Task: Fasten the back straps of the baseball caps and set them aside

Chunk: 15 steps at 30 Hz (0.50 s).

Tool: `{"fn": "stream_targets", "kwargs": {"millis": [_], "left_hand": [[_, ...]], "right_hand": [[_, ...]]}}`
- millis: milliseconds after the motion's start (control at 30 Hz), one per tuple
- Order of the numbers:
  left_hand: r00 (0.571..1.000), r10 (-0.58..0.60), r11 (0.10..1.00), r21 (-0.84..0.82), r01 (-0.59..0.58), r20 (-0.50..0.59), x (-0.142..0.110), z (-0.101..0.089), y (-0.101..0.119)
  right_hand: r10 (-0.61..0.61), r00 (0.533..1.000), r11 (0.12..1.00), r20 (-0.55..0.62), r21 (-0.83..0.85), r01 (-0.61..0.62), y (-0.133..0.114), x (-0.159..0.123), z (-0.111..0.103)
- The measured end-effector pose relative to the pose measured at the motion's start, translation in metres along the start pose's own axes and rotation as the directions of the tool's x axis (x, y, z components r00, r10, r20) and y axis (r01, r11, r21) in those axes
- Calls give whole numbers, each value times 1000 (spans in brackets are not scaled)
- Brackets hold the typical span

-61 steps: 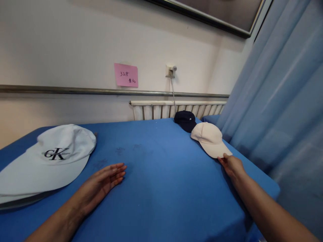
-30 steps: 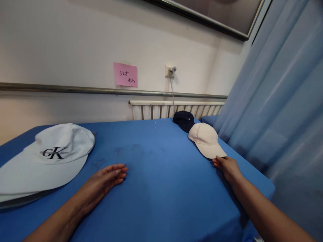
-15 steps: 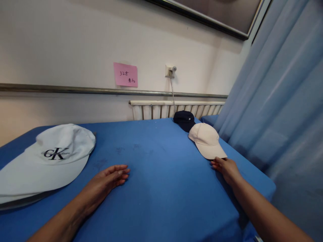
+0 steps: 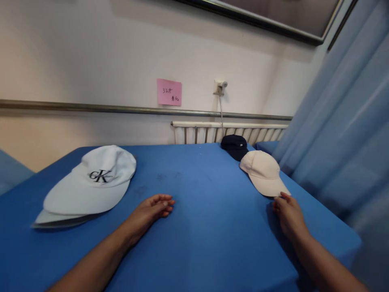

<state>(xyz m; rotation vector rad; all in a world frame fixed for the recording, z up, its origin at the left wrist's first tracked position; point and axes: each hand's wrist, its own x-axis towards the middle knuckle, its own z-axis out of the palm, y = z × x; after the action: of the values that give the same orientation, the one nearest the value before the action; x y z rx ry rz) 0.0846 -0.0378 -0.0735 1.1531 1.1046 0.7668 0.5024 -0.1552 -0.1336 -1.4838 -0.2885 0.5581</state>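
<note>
My right hand (image 4: 289, 215) is beside the front edge of the brim of a beige baseball cap (image 4: 263, 170). Its fingers are loosely bent and apart, one fingertip at the brim's edge; I cannot tell whether it touches. My left hand (image 4: 153, 213) hovers over the middle of the blue-covered table (image 4: 206, 235), fingers half curled with nothing in them. To its left lies a white cap (image 4: 105, 164) with black "CK" lettering; a second pale brim shows beneath it. Behind the beige cap is a dark navy cap (image 4: 234, 146), partly hidden by it.
Along the wall run a metal rail (image 4: 121, 108) and a white radiator (image 4: 200, 132). A pink note (image 4: 169, 92) and a plugged socket (image 4: 219, 87) are on the wall. A blue curtain (image 4: 340, 134) hangs close on the right.
The view has swung left, so everything appears further right. My right hand has drawn slightly back from the beige cap's brim. The caps keep their places on the table.
</note>
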Motion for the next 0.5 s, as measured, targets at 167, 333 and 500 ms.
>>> {"fn": "stream_targets", "kwargs": {"millis": [167,333,500], "left_hand": [[993,112,988,113,-108,-29,-1,7,-7],[880,424,858,407,-315,-213,3,-17,4],[440,712,597,802,31,-547,-14,-93,40]], "right_hand": [[-99,936,995,338,56,85,-8,-68,70],[-48,693,973,720,-123,195,8,-124,147],[-112,413,780,904,-177,600,23,-130,160]]}}
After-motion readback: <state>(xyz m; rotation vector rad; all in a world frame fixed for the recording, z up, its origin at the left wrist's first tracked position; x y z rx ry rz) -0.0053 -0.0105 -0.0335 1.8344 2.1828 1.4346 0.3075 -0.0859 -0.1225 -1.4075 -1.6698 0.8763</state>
